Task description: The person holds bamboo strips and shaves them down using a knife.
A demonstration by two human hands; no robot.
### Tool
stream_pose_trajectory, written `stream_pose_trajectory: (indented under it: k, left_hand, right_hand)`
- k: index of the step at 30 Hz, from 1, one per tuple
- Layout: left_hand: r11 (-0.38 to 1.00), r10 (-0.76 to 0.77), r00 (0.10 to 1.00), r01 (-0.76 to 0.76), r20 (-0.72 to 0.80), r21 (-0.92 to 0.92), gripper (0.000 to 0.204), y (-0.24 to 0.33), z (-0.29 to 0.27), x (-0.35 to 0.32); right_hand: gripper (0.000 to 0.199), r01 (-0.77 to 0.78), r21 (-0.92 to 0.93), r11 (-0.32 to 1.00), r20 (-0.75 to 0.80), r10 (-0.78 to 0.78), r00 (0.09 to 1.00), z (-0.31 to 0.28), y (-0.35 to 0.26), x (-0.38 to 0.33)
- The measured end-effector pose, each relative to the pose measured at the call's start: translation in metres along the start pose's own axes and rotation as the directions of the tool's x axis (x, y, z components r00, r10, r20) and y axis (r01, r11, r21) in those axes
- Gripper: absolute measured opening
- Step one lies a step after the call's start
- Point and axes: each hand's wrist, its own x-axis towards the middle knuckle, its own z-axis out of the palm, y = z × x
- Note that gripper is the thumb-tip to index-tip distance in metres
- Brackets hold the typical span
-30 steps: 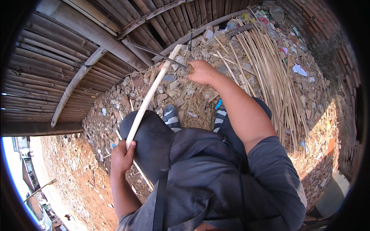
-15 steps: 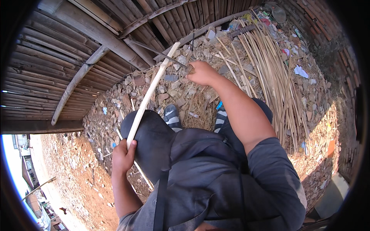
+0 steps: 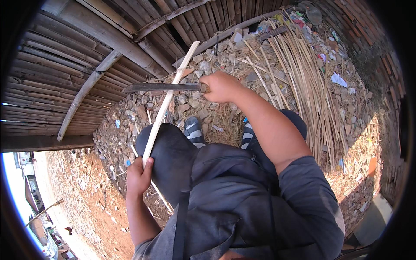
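Observation:
My left hand [image 3: 139, 173] is closed round the lower end of a long pale bamboo strip [image 3: 161, 113]. The strip slants up and away across my left thigh, its far end standing free. In my right hand [image 3: 221, 87] is the handle of a machete [image 3: 162, 87], gripped in a closed fist. Its long dark blade points left and crosses the strip in its upper part, below a node; whether the edge bites into the wood I cannot tell.
A bundle of split bamboo strips [image 3: 305, 82] lies on the rubble at the right. A bamboo slat wall [image 3: 56, 86] rises at the left, with a brick wall [image 3: 368, 30] far right. Stones and litter cover the ground round my striped shoes [image 3: 193, 131].
The machete has swung from pointing up-left to lying nearly level, lower across the strip. My right hand has shifted slightly left and nearer. The left hand stays put.

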Motion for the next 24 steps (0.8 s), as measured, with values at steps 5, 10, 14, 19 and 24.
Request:
stream_pose_trajectory:
  k: [5, 10, 14, 19, 24]
  left_hand:
    - [0.999, -0.045, 0.998, 0.045, 0.034, -0.001, 0.049, 0.0, 0.0, 0.002]
    - [0.998, -0.033, 0.999, 0.034, 0.018, -0.048, 0.048, 0.0, 0.0, 0.0]
    - [1.0, -0.023, 1.0, 0.023, 0.009, -0.009, 0.049, -0.004, 0.001, 0.0]
    - [0.999, -0.033, 0.999, 0.033, 0.009, -0.005, 0.05, 0.001, 0.002, 0.001]
    - [1.0, -0.025, 0.999, 0.025, 0.021, -0.009, 0.051, -0.005, 0.001, 0.0]
  right_hand:
    - [0.041, -0.124, 0.182, 0.975, -0.129, 0.149, 0.98, 0.003, 0.03, -0.002]
    - [0.041, -0.064, 0.128, 0.99, -0.013, 0.066, 0.998, 0.004, -0.009, -0.009]
    - [0.037, 0.058, -0.001, 0.998, 0.004, -0.058, 0.998, 0.007, -0.017, -0.008]
    - [0.038, -0.041, 0.127, 0.991, -0.132, 0.058, 0.989, 0.009, 0.014, 0.001]
    - [0.039, -0.115, 0.192, 0.975, -0.105, 0.137, 0.985, 0.002, 0.007, -0.004]
